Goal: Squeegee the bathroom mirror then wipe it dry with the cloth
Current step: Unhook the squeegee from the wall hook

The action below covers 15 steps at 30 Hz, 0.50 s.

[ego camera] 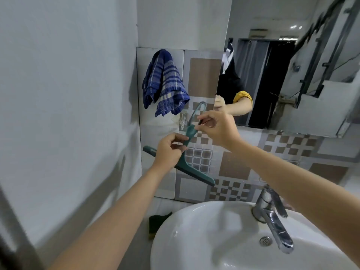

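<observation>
A teal squeegee (191, 173) is held in front of the tiled wall, blade low and handle loop pointing up. My left hand (170, 151) grips its neck just above the blade. My right hand (216, 128) pinches the upper handle near the loop. A blue checked cloth (165, 82) hangs on the wall above and to the left of both hands. The mirror (282, 65) fills the upper right and reflects my arm with a yellow sleeve.
A white basin (194, 240) with a chrome tap (272, 215) sits below my right forearm. A clear wall hook (183, 119) is behind the squeegee handle. A dark green object (157, 223) lies on the floor left of the basin. A plain wall closes the left side.
</observation>
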Tool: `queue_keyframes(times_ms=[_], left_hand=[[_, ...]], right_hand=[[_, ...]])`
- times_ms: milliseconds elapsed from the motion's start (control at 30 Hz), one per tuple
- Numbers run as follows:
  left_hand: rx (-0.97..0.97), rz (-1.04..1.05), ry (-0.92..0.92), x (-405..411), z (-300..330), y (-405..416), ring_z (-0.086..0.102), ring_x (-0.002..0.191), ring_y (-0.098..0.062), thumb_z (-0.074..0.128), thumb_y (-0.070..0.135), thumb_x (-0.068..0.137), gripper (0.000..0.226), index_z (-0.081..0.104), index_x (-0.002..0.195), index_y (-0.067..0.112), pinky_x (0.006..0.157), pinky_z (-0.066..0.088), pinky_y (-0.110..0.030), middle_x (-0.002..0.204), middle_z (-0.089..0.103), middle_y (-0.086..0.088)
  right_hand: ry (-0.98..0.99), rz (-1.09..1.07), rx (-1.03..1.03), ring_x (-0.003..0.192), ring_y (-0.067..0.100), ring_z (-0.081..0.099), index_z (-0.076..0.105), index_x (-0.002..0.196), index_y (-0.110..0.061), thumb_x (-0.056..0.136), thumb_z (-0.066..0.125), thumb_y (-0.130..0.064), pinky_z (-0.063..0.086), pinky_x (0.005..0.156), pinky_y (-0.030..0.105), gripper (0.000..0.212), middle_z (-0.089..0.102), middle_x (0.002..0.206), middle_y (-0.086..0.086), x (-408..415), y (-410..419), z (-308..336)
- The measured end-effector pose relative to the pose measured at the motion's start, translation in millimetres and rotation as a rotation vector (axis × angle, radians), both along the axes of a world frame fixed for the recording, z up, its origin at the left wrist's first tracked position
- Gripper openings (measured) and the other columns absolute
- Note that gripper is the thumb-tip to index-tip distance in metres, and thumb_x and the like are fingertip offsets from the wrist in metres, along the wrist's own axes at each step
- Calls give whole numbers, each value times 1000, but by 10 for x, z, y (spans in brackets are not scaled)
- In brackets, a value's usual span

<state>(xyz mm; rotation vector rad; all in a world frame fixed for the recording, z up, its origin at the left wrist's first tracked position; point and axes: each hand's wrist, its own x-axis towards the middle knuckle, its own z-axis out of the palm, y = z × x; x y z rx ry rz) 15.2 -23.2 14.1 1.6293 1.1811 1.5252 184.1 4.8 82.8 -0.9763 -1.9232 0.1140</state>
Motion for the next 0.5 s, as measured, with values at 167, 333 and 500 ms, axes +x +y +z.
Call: queue_keyframes(times_ms=[167,333,500], left_hand=[[54,-65,176,116,350,-191,66,89,-24,61,-8,79,37,64,83,28,88,54,-35,93,68,0],[125,-163,310,293,824,-345,67,87,-27,50,-21,76,48,66,82,24,82,57,-31,94,69,-5],[212,-261,434,519,1397,-391,66,86,-18,51,-24,75,49,68,80,21,80,57,-26,86,69,-2]], right_hand=[[-411,-120,405,79,28,57,72,97,-10,70,82,-35,50,64,38,39,59,89,12,447,-289,316],[-762,-104,527,102,27,59,65,110,-26,83,53,-57,35,95,43,42,66,105,1,850,-566,741],[-871,-70,541,78,23,60,64,115,-28,86,59,-49,22,54,15,36,63,89,1,1198,-723,1126]])
